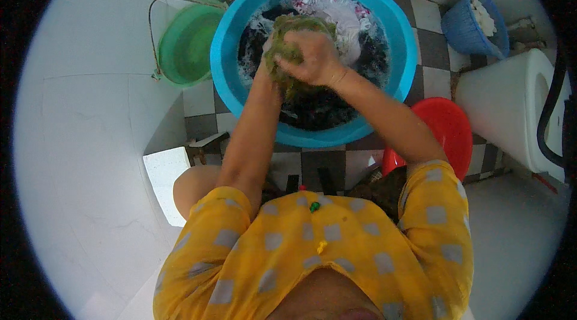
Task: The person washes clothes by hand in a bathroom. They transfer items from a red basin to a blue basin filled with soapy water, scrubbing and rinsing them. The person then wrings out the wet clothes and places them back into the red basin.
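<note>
Both my hands are raised over a large blue plastic basin. A wet, bunched olive-green cloth is squeezed between them. My right hand has its fingers curled around the front of the cloth. Most of my left hand is hidden behind the cloth, but it grips the left side. In the basin, soapy water covers dark fabric. White fabric with pink-red patterning floats at the far side.
A green bucket with a wire handle stands left of the basin. To the right are a red plastic basin, a blue wastebasket holding crumpled white paper and a white toilet. Checkered tiles cover the floor.
</note>
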A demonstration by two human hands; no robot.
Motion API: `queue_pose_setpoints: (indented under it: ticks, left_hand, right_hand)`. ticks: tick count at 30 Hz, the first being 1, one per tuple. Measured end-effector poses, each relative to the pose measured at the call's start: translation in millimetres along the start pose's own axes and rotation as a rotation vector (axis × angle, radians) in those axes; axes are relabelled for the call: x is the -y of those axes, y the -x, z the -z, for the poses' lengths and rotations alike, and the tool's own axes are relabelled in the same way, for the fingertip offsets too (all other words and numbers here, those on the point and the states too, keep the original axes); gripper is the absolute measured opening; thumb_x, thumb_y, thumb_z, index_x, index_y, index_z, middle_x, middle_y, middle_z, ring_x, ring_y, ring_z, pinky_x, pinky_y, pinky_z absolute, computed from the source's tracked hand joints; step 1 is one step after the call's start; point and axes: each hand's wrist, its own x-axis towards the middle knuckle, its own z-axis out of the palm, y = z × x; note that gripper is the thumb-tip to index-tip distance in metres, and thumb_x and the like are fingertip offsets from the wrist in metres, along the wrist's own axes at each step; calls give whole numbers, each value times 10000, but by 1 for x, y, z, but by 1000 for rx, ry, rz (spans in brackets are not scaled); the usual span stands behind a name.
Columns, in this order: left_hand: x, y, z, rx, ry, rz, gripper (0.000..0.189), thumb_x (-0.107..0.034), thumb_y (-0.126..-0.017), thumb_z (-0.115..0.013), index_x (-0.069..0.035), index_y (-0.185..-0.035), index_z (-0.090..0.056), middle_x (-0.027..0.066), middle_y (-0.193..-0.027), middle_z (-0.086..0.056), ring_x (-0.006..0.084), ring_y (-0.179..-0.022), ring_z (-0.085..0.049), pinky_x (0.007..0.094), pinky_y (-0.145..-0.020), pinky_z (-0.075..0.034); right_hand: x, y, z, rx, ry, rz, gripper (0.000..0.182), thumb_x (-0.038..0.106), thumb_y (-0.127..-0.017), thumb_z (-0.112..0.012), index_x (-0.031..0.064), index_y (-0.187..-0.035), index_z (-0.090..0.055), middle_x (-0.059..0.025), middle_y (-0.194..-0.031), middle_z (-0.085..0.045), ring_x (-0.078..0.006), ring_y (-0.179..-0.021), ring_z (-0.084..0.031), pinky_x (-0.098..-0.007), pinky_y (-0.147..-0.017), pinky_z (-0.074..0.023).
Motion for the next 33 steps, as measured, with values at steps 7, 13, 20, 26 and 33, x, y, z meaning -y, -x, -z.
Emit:
queue_pose_setpoints:
  ticks: [7,13,20,26,33]
  left_hand:
    - [-4,5,-49,-386,-696,10,445,-249,-785,-576,5,-1137,-478,167,-954,-585,289,-893,-569,401,-712,-470]
    - [58,26,3,-365,-2201,-244,680,-243,-789,-570,-107,-1366,-236,269,-960,-561,445,-1079,-440,462,-931,-347]
    - [100,6,74,-63,-1869,246,746,-297,-796,-529,-202,-1396,-96,215,-949,-601,400,-832,-577,429,-852,-421]
    - [45,14,5,-322,-951,46,514,-446,-833,-482,-62,-1175,-469,163,-1099,-527,329,-982,-516,432,-864,-408]
    - [5,1,39,-72,156,73,489,-491,-867,-429,-58,-1055,-559,129,-1107,-528,289,-999,-519,431,-833,-441]
  right_hand:
    - [-103,36,20,22,280,-720,461,392,-770,-579,115,-1133,-512,-172,-908,-608,-374,-796,-584,-444,-702,-470]
    - [-96,82,-10,136,383,-340,536,227,-715,-666,165,-1204,-456,-166,-1163,-490,-337,-1049,-492,-436,-867,-400]
    - [-130,94,-46,722,507,-605,450,125,-763,-542,153,-1208,-476,-193,-1076,-549,-354,-1003,-524,-455,-887,-392]
    - [-118,64,-33,494,278,-891,303,127,-770,-580,75,-1067,-563,-142,-1023,-593,-312,-908,-572,-395,-786,-450]
    - [16,-4,-2,180,42,-148,323,226,-637,-706,40,-847,-545,-139,-810,-550,-326,-800,-543,-383,-672,-425]
